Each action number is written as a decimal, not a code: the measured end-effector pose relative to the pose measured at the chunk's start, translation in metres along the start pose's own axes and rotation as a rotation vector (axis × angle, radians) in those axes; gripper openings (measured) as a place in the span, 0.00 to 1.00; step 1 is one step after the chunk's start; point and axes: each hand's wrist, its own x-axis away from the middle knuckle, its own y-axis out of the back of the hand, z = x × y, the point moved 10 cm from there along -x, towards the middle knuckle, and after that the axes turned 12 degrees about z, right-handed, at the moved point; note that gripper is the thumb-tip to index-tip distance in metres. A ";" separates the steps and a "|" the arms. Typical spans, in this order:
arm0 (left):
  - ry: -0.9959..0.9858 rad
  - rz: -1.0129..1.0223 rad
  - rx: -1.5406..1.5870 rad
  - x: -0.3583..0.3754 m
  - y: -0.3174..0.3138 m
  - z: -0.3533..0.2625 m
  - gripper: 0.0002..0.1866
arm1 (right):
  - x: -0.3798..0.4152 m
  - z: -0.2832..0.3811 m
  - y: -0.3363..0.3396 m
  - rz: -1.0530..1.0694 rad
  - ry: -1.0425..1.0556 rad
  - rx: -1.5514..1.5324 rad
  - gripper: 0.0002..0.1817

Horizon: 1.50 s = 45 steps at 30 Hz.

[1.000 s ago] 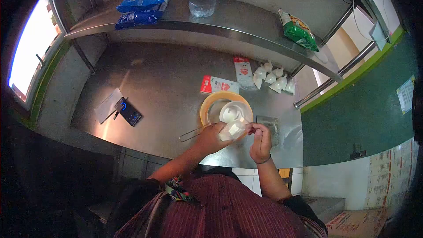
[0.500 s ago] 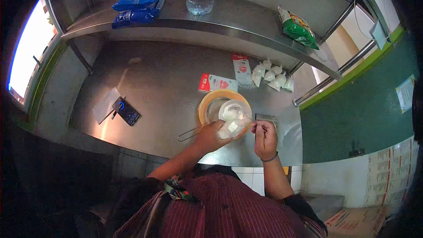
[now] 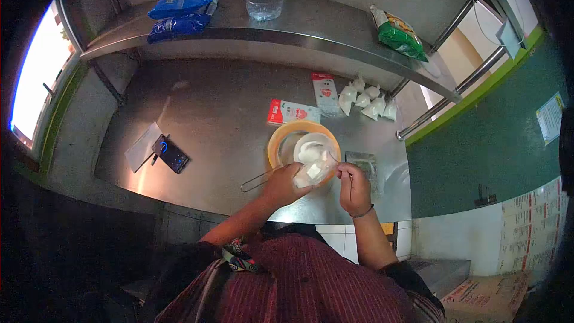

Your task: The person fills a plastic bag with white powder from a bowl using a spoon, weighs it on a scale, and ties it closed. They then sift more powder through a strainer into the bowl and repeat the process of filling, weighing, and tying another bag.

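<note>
My left hand (image 3: 282,185) is closed round a clear plastic bag of white powder (image 3: 310,176), tilted with its mouth towards the bowl. Close by, my right hand (image 3: 354,188) pinches a thin metal spoon (image 3: 332,157), whose tip is at the bag's mouth and hard to make out. Just beyond them a white bowl (image 3: 326,137) holding white powder sits inside an orange-rimmed basin (image 3: 274,146). A wire handle (image 3: 253,182) sticks out to the left from beneath my left wrist; what it belongs to is mostly hidden.
Behind the basin lie two red-and-white boxes (image 3: 293,112) and several tied bags of white powder (image 3: 363,99). A flat packet (image 3: 363,167) lies right of the basin. A phone (image 3: 171,154) rests at left. Overhead, a steel shelf (image 3: 323,18) carries blue packs (image 3: 182,9), a water bottle (image 3: 265,0) and a green pack (image 3: 397,36).
My right hand has shifted slightly left, closer to the bag's mouth. My left hand still holds the bag over the basin's near edge. The view has shifted a little.
</note>
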 end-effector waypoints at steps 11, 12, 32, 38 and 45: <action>0.056 0.006 0.032 0.005 0.007 0.010 0.37 | 0.007 0.012 0.108 -0.626 -0.049 -0.331 0.14; 0.044 -0.005 0.029 0.006 0.008 0.011 0.37 | 0.001 0.007 0.115 -0.629 -0.049 -0.330 0.14; 0.044 -0.130 0.124 0.024 0.039 0.009 0.35 | -0.082 -0.061 -0.023 0.041 -0.164 -0.301 0.13; 0.004 -0.100 0.160 0.026 0.046 -0.004 0.36 | -0.081 -0.092 -0.062 0.310 -0.344 -0.560 0.20; -0.073 -0.066 0.159 0.022 0.038 -0.003 0.36 | -0.074 -0.057 -0.072 0.461 -0.382 -0.864 0.24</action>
